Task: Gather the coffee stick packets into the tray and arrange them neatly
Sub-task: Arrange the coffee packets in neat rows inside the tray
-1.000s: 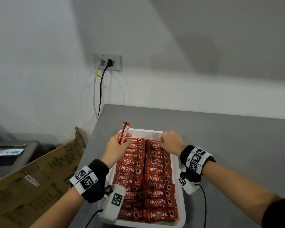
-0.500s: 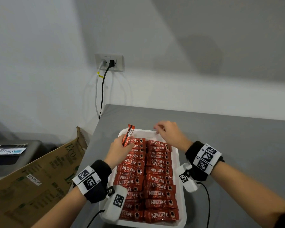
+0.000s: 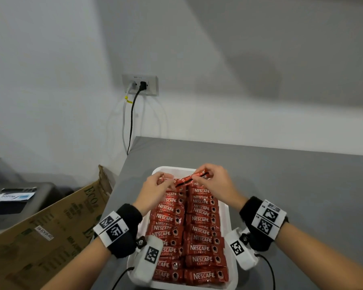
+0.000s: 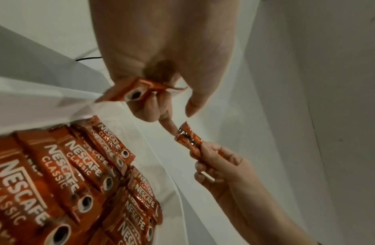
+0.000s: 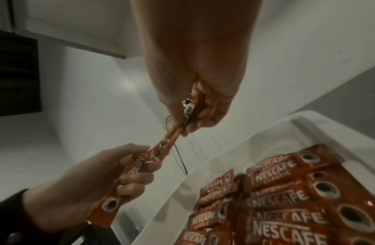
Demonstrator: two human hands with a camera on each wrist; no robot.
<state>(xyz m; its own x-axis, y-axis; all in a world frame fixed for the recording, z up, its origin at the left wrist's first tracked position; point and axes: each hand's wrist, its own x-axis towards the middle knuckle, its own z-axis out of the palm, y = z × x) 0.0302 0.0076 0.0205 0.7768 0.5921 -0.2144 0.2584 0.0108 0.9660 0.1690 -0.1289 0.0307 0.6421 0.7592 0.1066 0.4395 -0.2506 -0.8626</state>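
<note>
Packets (image 3: 189, 233) (NESCAFE CLASSIC) fill tray (image 3: 228, 222); left hand (image 3: 155, 190), right hand (image 3: 216, 181) fingers pinch sticks.

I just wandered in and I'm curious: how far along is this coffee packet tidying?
Nearly done, it seems. The white tray already holds two neat columns of packets. In hand: the left hand and right hand both grip a last packet or two over the tray's far end. Left: laying those down in line. No loose packets show on the grey table.

Red stick packets (image 3: 199, 233) in two rows in white tray (image 3: 226, 218)
</note>
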